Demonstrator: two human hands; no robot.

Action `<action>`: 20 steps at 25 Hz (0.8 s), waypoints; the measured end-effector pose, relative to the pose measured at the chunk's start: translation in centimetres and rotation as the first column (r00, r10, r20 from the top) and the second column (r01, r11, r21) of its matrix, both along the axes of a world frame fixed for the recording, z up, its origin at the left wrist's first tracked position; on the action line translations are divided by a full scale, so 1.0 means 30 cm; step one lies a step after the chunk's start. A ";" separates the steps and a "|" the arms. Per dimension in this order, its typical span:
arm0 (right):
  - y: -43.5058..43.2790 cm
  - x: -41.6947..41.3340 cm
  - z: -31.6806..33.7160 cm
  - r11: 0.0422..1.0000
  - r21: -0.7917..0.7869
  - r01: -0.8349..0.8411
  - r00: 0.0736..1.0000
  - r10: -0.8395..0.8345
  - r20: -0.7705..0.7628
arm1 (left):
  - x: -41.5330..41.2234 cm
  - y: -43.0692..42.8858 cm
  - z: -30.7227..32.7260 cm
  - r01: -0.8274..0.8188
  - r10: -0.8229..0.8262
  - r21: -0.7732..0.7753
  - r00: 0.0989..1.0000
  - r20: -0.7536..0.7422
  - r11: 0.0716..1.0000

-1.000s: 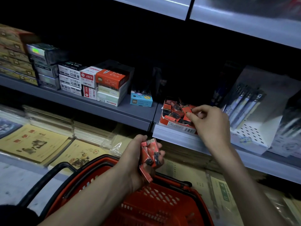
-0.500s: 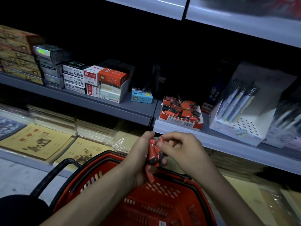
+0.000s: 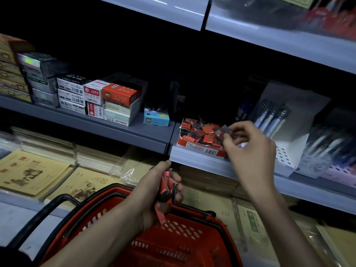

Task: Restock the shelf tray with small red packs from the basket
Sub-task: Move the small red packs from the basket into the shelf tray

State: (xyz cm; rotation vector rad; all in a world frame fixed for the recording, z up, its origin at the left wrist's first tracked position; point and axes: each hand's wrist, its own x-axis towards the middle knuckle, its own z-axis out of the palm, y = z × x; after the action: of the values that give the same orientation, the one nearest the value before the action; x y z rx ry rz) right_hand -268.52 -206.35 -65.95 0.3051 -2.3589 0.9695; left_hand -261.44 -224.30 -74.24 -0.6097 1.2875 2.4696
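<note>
A red cardboard shelf tray (image 3: 200, 146) sits on the grey middle shelf, filled with several small red packs (image 3: 207, 132). My right hand (image 3: 250, 149) is at the tray's right end and pinches one small red pack (image 3: 223, 132) between thumb and fingers, just above the packs in the tray. My left hand (image 3: 154, 189) is lower, over the red basket (image 3: 173, 241), and grips a bunch of small red packs (image 3: 167, 189). The basket's inside is mostly dark and hidden by my arm.
Stacked boxes (image 3: 100, 97) and a small blue box (image 3: 156, 119) stand on the shelf left of the tray. A white pen display (image 3: 285, 132) stands right of it. Yellow notebooks (image 3: 34, 174) lie on the lower shelf. Another shelf edge (image 3: 269, 35) overhangs above.
My right hand took one pack from the bunch in my left hand and carried it up and right to the tray. My left hand stayed over the basket.
</note>
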 end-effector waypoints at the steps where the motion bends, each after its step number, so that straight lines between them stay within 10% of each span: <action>1: 0.010 -0.032 0.004 0.995 0.093 0.023 0.999 -0.020 -0.035 | -0.004 -0.003 -0.001 0.001 -0.001 0.001 1.000 -0.004 1.000; 10: 0.055 -0.073 -0.033 0.857 0.515 -0.017 0.999 0.030 -0.017 | -0.008 0.011 0.010 0.056 -0.066 -0.109 0.994 -0.091 0.992; 14: 0.012 0.039 -0.020 0.976 0.132 -0.176 0.982 0.163 0.098 | 0.022 0.030 0.027 0.083 -0.143 -0.278 0.968 -0.205 0.957; 20: -0.074 0.109 -0.075 0.819 -0.138 -0.557 0.647 0.532 0.547 | 0.047 0.060 0.028 0.114 -0.349 -0.603 0.892 -0.288 0.789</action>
State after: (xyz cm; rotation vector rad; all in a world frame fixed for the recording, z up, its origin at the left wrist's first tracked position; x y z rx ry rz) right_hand -265.27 -208.56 -68.21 0.9063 -2.9032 1.4521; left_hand -260.02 -222.50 -73.39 -0.0456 2.1558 2.0296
